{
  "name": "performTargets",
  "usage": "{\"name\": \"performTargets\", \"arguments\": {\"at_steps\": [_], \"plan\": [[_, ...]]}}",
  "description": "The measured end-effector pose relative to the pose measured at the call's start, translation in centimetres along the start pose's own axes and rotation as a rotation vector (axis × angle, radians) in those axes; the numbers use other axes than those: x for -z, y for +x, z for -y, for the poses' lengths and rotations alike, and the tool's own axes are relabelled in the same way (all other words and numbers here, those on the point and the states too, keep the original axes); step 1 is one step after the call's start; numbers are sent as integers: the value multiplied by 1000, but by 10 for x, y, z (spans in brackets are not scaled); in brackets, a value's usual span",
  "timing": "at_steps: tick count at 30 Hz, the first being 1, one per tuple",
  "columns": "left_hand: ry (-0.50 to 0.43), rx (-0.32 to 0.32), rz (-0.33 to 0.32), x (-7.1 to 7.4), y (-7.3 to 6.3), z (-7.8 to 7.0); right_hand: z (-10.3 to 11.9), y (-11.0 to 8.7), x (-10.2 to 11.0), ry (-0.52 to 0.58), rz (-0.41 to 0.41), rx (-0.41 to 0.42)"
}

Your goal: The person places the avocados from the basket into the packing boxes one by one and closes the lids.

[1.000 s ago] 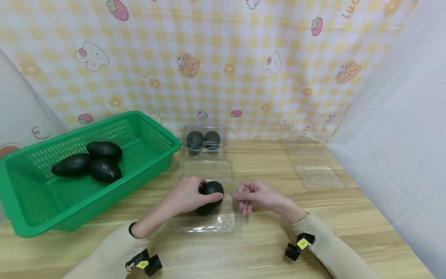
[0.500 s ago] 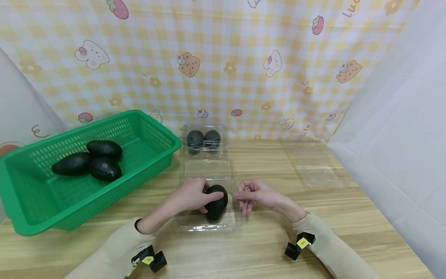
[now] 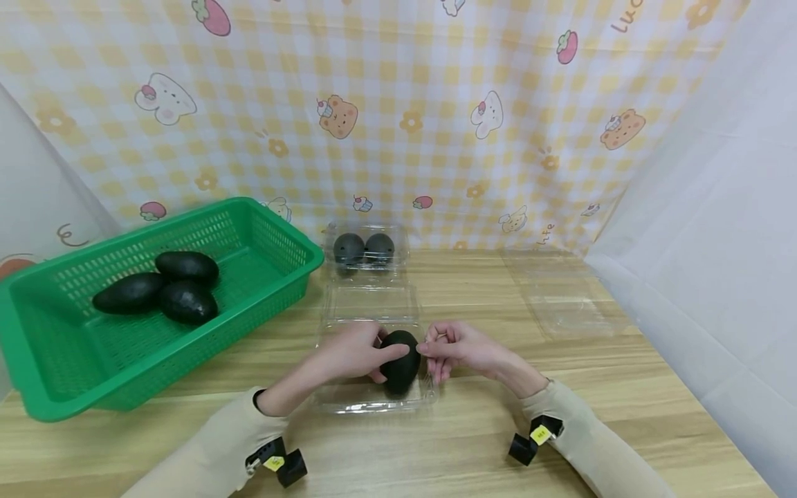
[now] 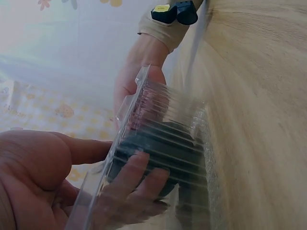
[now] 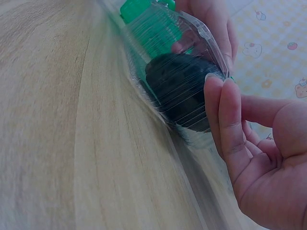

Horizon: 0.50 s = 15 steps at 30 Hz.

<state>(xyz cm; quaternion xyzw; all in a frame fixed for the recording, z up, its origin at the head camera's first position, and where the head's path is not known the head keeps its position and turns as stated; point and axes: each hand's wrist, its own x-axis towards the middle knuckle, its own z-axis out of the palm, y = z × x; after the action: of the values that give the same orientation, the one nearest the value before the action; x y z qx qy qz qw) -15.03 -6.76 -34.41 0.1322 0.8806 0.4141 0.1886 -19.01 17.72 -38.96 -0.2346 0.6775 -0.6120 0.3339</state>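
In the head view, a dark avocado [image 3: 401, 377] lies within the right side of an open clear plastic clamshell box [image 3: 373, 407], its lid [image 3: 372, 302] folded back. My left hand [image 3: 356, 351] reaches in from the left and grips the avocado, thumb on top. Through the ribbed plastic in the left wrist view, its fingers [image 4: 134, 170] curl along the fruit. At the box's right edge, my right hand [image 3: 463, 349] pinches the rim between thumb and fingertips. The right wrist view shows those fingertips [image 5: 230, 91] against the outer wall, the avocado [image 5: 175, 86] just behind it.
A green basket [image 3: 143, 366] with several avocados [image 3: 188, 302] stands at the left. Behind the lid sits another clear box [image 3: 398, 259] containing dark avocados. Clear plastic boxes [image 3: 573, 304] lie open at the right, near the table edge. A checked curtain [image 3: 411, 166] hangs behind.
My left hand has slid the avocado rightward inside the box, from its middle to beside the right wall, its narrow end now pointing toward me. The right hand has stayed at the rim.
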Motion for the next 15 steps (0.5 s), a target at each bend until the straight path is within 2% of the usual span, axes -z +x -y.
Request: {"name": "performTargets", "arguments": {"at_steps": [5, 15], "plan": [[-52, 12, 19, -2, 0, -1, -1, 1, 1, 2, 4, 2], [-141, -14, 63, -3, 0, 2, 0, -1, 1, 15, 9, 10]]}}
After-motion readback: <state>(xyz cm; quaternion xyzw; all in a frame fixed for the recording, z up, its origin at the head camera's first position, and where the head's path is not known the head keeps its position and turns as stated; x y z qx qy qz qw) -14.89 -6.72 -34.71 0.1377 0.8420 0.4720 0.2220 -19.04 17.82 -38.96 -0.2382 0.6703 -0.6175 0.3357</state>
